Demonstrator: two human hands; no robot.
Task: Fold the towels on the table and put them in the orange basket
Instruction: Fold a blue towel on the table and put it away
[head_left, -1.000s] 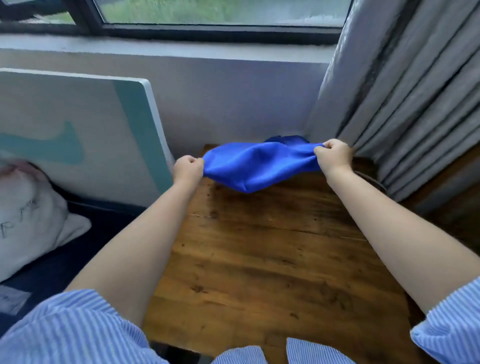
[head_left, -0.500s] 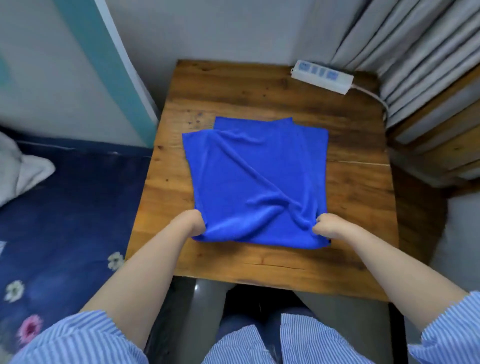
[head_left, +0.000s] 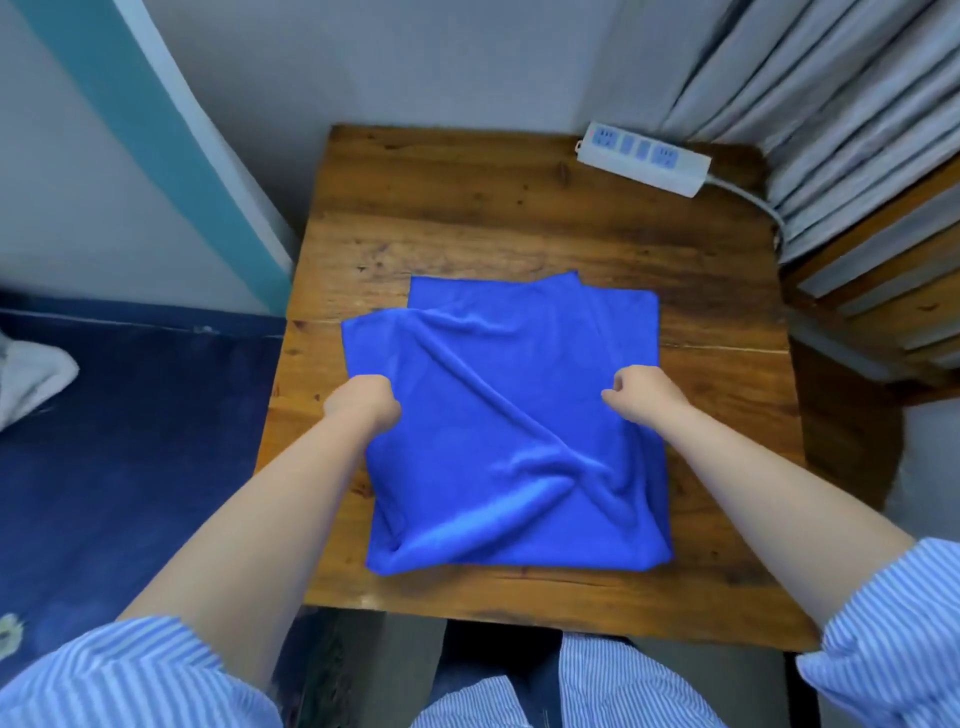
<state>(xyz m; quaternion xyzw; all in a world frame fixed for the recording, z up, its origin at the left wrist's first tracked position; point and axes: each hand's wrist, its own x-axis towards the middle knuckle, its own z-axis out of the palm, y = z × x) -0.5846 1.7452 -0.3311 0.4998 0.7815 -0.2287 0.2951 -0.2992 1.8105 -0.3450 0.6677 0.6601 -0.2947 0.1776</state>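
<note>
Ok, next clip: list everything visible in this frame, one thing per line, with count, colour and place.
towel: one, blue, lying rumpled in the middle of the table, an upper layer skewed over a lower one
table: one, brown wood, centre of view
power strip: one, white with blue sockets, far right corner of the table, cable running off right
curtain: one, grey, pleated, upper right
board: one, white with a teal stripe, leaning at left
bedding: dark blue, left of the table
pillow: one, white, left edge, partly cut off
orange basket: none in view
sleeves: two, blue-white striped, bottom corners
left hand: fingers curled, on the towel's left edge
right hand: fingers curled, over the towel's right side
</note>
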